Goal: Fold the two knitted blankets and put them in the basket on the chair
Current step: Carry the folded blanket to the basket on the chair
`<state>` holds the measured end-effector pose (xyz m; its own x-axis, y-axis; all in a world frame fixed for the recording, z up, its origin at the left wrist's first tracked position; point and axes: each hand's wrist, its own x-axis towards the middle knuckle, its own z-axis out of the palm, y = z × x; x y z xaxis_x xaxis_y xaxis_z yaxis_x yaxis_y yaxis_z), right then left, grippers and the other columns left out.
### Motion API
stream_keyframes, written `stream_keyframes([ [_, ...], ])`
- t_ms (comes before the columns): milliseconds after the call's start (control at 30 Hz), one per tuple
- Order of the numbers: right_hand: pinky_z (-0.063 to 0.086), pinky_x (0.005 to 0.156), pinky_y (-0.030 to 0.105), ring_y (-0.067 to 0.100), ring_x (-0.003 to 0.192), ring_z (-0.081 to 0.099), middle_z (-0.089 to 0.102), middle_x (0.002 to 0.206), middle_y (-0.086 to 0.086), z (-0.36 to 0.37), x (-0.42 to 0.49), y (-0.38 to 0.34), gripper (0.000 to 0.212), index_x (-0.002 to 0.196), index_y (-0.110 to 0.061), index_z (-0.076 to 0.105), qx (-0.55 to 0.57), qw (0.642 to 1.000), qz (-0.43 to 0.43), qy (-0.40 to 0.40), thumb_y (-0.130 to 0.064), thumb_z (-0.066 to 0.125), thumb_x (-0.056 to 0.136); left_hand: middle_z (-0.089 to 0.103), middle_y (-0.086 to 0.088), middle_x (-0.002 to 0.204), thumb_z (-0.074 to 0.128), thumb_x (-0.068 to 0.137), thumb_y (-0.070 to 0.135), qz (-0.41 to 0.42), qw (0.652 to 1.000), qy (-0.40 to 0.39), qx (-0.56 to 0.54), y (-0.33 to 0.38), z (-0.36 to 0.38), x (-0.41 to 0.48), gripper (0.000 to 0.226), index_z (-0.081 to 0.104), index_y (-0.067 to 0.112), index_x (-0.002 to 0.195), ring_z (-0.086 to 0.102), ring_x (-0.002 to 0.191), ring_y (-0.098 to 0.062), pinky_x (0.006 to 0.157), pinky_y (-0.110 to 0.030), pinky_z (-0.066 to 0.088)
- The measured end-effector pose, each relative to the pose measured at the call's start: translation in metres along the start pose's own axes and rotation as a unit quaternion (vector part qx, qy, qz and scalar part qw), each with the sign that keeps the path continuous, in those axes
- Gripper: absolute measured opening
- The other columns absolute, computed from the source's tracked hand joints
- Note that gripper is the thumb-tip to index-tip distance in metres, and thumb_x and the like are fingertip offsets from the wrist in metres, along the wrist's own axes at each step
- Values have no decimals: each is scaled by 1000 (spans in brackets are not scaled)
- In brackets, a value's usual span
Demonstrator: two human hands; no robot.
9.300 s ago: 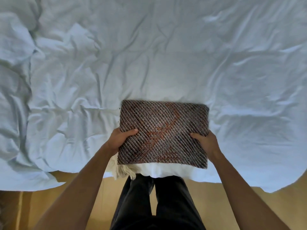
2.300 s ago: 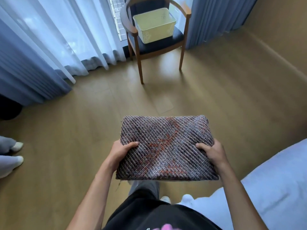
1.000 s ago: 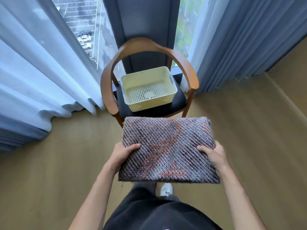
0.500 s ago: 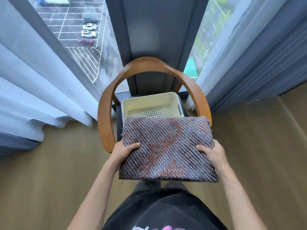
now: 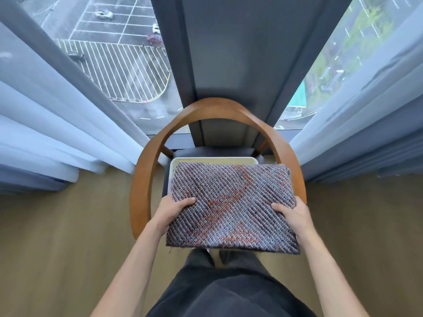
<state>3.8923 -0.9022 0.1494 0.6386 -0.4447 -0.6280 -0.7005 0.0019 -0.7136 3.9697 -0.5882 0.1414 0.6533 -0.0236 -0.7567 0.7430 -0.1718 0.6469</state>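
Folded blanket (image 5: 231,207) held flat w/ long axis left-right (left hand (image 5: 170,211), right hand (image 5: 295,217) each gripping an end) above basket (image 5: 215,159).

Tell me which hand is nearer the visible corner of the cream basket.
Left. The left hand grips the blanket edge just below the basket corner that shows; the right hand grips the opposite edge, across the blanket from that corner.
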Motion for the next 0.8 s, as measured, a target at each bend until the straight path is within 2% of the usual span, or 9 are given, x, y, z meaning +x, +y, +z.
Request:
stream_keyframes([
  [167,50,85,42,23,92,63,66,107,7,7,46,-26,36,103,-13,56,-38,999,-10,-18,-11,76,74,69,-2,100,78,74,22,-24,999,37,2,18,7,24,38,60,17,107,66,92,-20,85,-36,53],
  [267,50,87,42,23,92,62,66,106,6,13,65,-42,35,103,-15,55,-48,998,-17,-33,-14,75,75,68,3,94,78,74,22,-30,998,47,-11,36,7,38,32,59,20,100,66,86,-16,67,-26,51],
  [333,50,87,44,24,94,62,65,106,6,14,75,-54,34,103,-14,54,-46,998,-26,-33,-13,74,76,69,2,94,77,74,21,-28,998,51,-26,50,10,49,29,60,20,98,66,85,-15,64,-24,49],
  [467,45,68,31,15,84,59,63,102,5,8,88,-75,34,103,-11,53,-57,996,-63,2,-14,74,76,66,4,97,74,77,17,-7,998,32,-47,72,27,67,34,58,19,107,64,89,-14,68,-25,48],
  [567,47,77,35,19,88,60,62,100,2,0,94,-82,36,105,-14,53,-52,996,-68,23,-16,74,76,66,4,97,73,78,14,10,999,20,-48,84,39,79,27,58,25,97,64,90,-14,70,-26,49],
  [667,46,78,36,18,89,60,61,95,-5,-8,97,-82,35,104,-16,52,-49,996,-65,42,-17,74,77,67,0,102,74,77,16,9,999,8,-37,90,50,91,34,60,19,107,64,94,-17,75,-29,50],
  [800,46,75,34,14,87,61,62,94,-8,-12,98,-74,33,102,-19,52,-33,996,-56,62,-17,74,77,68,4,98,74,77,20,-6,999,-16,-29,88,61,105,31,60,21,104,65,90,-13,65,-23,48],
])
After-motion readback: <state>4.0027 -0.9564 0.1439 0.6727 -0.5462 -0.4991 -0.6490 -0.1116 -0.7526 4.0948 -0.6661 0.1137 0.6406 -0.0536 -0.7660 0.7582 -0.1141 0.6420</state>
